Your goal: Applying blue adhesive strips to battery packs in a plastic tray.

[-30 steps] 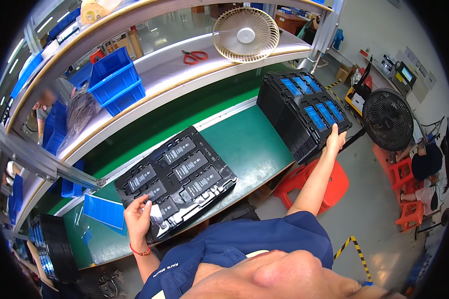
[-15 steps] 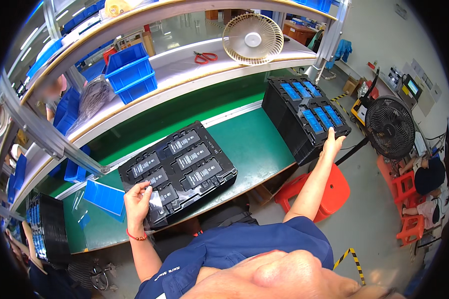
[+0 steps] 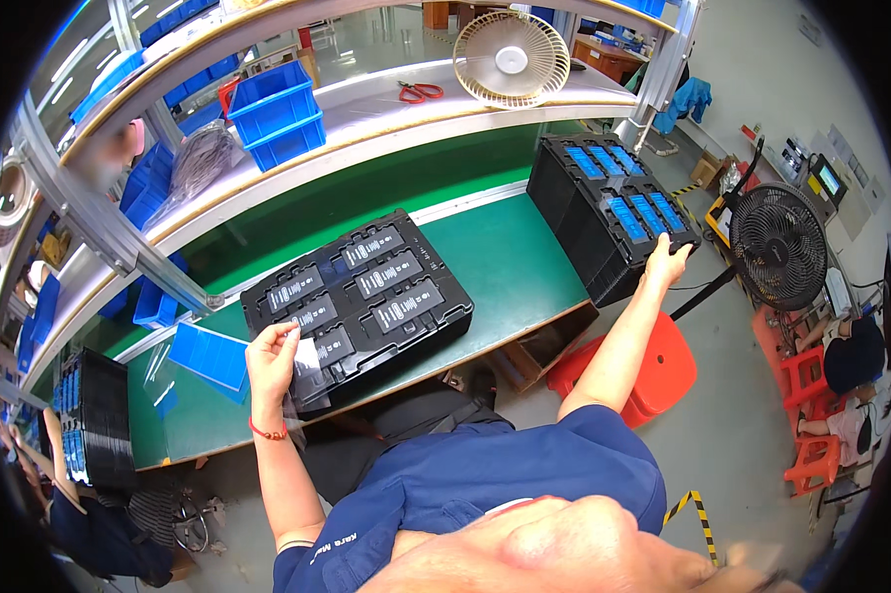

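My left hand (image 3: 271,361) is at the near left corner of a black tray (image 3: 362,321), thumb and fingers pinched on what looks like a thin clear plastic film (image 3: 308,356). Flat grey battery packs (image 3: 403,304) with printed faces lie in the tray's slots, in two columns. To the right, my right hand (image 3: 667,265) reaches to the near corner of a tall stack of black trays (image 3: 582,237). Its fingers are apart, with the tips by the end of a blue battery pack (image 3: 625,219). Several such blue packs lie in the top tray.
A blue sheet (image 3: 208,358) lies left of the tray on the green bench (image 3: 500,247). Blue bins (image 3: 276,114), red-handled pliers (image 3: 421,93) and a fan grille (image 3: 512,61) are on the shelf. A red stool (image 3: 653,371) and black fan (image 3: 776,249) stand right; another person works far left.
My right hand has moved up slightly to the edge of the stacked trays' top. My left hand stays at the tray corner with its pinch. The whole view has shifted a little.
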`<state>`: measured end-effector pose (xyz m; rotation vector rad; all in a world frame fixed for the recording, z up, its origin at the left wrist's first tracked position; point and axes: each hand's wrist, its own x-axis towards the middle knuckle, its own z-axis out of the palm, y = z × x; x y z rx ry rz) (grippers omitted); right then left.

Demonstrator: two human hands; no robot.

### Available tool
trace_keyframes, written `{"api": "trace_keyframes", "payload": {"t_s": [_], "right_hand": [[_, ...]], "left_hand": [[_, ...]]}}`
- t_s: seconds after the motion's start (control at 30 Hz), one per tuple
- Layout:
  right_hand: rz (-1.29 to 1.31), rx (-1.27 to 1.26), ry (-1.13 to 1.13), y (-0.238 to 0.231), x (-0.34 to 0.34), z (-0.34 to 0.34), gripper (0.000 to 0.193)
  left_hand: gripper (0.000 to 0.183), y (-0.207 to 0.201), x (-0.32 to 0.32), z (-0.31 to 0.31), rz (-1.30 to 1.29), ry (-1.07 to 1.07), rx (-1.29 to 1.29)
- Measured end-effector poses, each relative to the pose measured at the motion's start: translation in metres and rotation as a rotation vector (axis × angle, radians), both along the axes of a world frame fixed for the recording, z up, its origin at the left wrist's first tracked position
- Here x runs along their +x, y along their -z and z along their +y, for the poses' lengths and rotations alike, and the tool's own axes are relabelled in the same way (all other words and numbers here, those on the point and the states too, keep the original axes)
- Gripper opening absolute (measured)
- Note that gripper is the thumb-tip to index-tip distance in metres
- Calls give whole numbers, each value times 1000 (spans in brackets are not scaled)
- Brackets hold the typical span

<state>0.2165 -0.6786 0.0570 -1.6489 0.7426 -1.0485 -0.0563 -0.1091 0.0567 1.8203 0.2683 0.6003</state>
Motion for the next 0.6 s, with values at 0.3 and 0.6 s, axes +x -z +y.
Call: {"api": "trace_keyframes", "payload": {"t_s": [0.3, 0.6], "right_hand": [[332, -50, 30, -26, -2, -1, 73], [127, -124, -11, 4, 4, -13, 72]], "left_hand": [[12, 3, 1, 4, -29, 39, -22], [12, 4, 1, 6, -29, 26, 14]]}}
